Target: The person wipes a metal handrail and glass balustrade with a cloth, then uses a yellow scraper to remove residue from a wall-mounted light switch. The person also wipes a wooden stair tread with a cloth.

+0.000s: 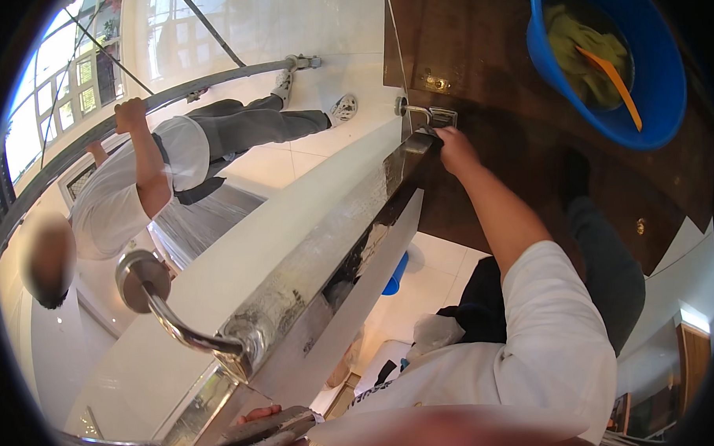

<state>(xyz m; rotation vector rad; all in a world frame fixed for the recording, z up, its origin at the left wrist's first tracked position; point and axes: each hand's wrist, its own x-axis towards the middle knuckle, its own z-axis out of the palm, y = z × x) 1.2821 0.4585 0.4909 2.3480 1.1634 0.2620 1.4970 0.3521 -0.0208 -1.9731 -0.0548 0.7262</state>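
My right hand (456,150) is at the far end of a long metal rail (328,241), its fingers round a small dark piece that I cannot make out. My left hand (276,432), at the bottom, grips a worn grey metal tube (270,433). The rail's broad face looks shiny, with patchy marks and torn film. A polished metal bracket (189,329) with a round disc joins the near part of the rail to a glass panel (144,378); a similar bracket (418,110) sits near my right hand.
A blue plastic tub (671,94) holding water, a greenish cloth and an orange-handled tool stands on the dark wooden surface (509,188). Beyond the glass, a person (183,146) grips a long grey pole (222,77). A smaller blue container (396,275) is on the tiled floor below.
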